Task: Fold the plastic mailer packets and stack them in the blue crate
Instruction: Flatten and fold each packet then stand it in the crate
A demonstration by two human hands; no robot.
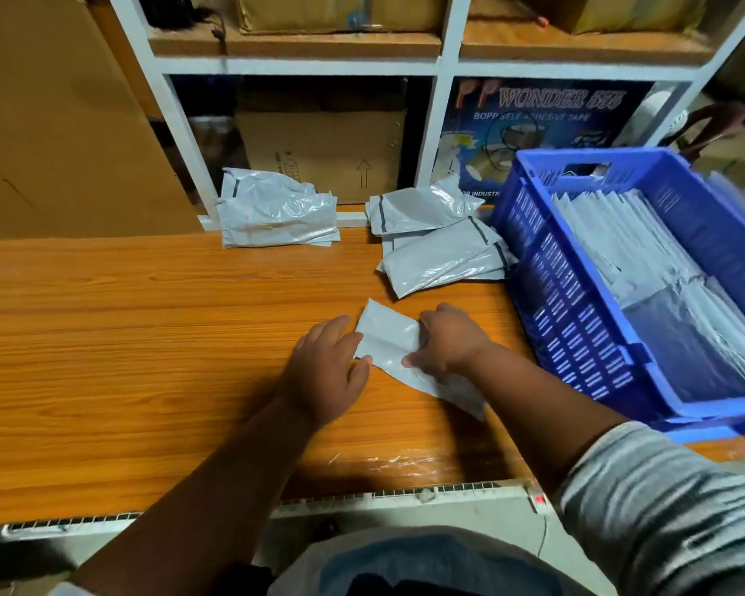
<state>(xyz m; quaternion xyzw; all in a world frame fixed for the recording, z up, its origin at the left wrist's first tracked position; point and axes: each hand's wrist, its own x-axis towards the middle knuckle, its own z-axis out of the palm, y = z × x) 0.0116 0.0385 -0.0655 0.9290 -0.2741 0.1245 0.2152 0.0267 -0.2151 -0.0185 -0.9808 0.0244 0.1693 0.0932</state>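
A grey plastic mailer packet [389,337] lies on the wooden table [147,337] in front of me, slanting toward the near right. My left hand [325,367] pinches its left edge between thumb and fingers. My right hand [446,337] rests over its right side, fingers curled round the edge, and hides part of it. The blue crate [577,337] stands at the right, tilted, with several folded grey mailers [646,268] lined up inside. A loose pile of mailers [439,247] lies just left of the crate. Another pile [276,215] sits at the back centre.
A white shelf frame [439,122] rises behind the table with cardboard boxes [323,152] and a tape carton [543,131]. A large cardboard sheet [61,122] leans at the left. The table's near edge [362,496] has a white trim.
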